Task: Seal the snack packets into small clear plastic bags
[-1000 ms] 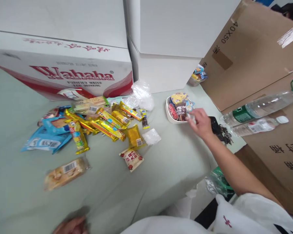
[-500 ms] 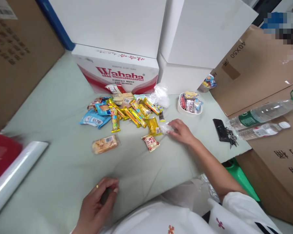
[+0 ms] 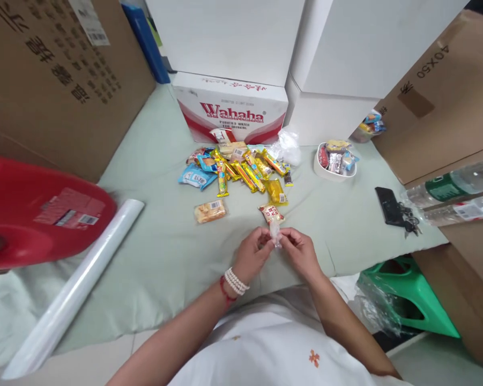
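Two hands (image 3: pixel 277 252), crinkly clear packet (image 3: pixel 274 231)

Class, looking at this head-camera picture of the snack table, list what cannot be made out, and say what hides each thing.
1. Small clear plastic packet: contents too small to tell; left hand and right hand cover its edges.
2. Red plastic container: cut off by the left edge.
3. Two clear water bottles: caps cut off by the right edge.
4. White bowl: wrapper print too small to read.

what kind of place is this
Probably a storeroom or packing corner: stacked cardboard boxes, a Wahaha water carton, and a snack pile on the cloth-covered table.
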Demonstrator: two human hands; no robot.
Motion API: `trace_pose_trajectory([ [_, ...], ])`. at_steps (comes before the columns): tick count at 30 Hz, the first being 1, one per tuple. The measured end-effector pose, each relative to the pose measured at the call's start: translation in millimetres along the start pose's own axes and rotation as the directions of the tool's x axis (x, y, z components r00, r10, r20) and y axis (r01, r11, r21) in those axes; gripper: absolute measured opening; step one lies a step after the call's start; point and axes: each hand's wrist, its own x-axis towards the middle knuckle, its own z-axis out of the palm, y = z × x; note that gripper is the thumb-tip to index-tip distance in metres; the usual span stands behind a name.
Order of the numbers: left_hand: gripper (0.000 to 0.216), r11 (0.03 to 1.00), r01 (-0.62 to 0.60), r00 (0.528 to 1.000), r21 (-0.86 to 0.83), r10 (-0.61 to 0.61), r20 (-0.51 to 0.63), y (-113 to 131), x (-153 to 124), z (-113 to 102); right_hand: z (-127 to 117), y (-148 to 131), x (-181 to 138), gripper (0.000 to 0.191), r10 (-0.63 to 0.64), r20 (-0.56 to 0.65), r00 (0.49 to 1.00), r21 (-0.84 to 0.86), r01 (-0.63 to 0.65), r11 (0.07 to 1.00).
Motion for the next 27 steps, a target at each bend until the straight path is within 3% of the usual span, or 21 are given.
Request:
trace_pose_trajectory([
  [3,0.034,0.999,0.030,0.997,-0.036,-0.027,0.072,-6.5,3.5,-3.0,-7.4,-2.8,-8.9,0.030,0.027,0.015,1.000,0.048,-0.028,0.998],
  [10,0.038,0.974,0.129,0.984,-0.186,-0.103,0.145,2.8,-1.9,-36.9,-36.3,-14.7,-2.2,0.041,0.265,0.166,0.950,0.362,-0.309,0.880],
  [12,0.039,0.955,0.154,0.981,-0.254,-0.118,0.152,6.4,-4.9,-42.1,-34.1,-15.2,4.7,0.043,0.280,0.082,0.957,0.373,-0.290,0.882],
  [15,0.040,0.948,0.138,0.989,-0.288,-0.114,0.097,9.5,-11.3,-45.0,-27.2,-16.4,10.7,0.044,0.223,-0.223,0.949,0.336,-0.140,0.931],
  [16,0.040,0.952,0.118,0.992,-0.281,-0.103,0.066,10.2,-13.5,-44.9,-24.4,-18.0,9.7,0.044,0.200,-0.271,0.942,0.310,-0.111,0.944],
  [18,0.040,0.963,0.084,0.996,-0.256,-0.084,0.011,11.5,-17.6,-43.1,-16.5,-23.9,2.5,0.043,0.166,-0.209,0.964,0.256,-0.110,0.960],
  [20,0.040,0.970,0.075,0.997,-0.232,-0.080,-0.009,13.4,-21.1,-39.6,-5.1,-31.6,-8.1,0.044,0.128,-0.029,0.991,0.171,-0.122,0.978],
  [23,0.039,0.981,0.078,0.997,-0.175,-0.076,0.015,16.8,-24.7,-33.8,13.9,-39.3,-18.5,0.039,0.051,0.158,0.986,0.044,-0.059,0.997],
  [27,0.031,0.984,0.098,0.995,-0.150,-0.100,0.000,17.7,-26.0,-33.3,18.7,-34.1,-12.9,0.032,0.044,0.128,0.991,0.088,-0.055,0.995],
])
